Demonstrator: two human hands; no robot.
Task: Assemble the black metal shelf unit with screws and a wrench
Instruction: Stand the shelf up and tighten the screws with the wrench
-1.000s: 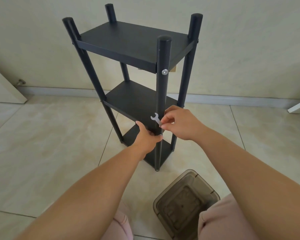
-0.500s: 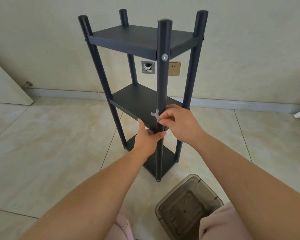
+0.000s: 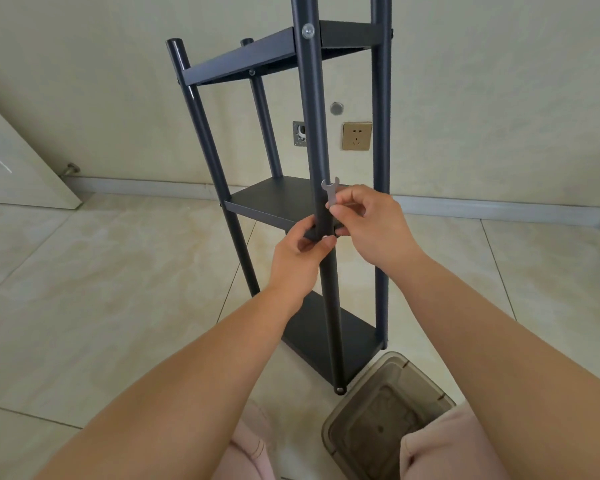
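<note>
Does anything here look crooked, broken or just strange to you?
The shelf unit looks sound: three boards sit level between the posts. One oddity is on the wall behind it: a small metal plate with an open hole, beside the gold socket, looks like an uncovered fitting. Nothing looks spilled or broken.

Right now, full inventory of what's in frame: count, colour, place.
shelf unit: 1, black, upright on floor, centre, three shelves on four posts
wrench: 1, silver, by front post at middle shelf
screw head: 1, silver, front post at top shelf
bin: 1, smoky translucent, floor, bottom right
wall socket: 1, gold, wall behind shelf
metal plate: 1, grey, wall, left of socket
left hand: 1, grips front post at middle shelf
right hand: 1, pinches wrench
</note>
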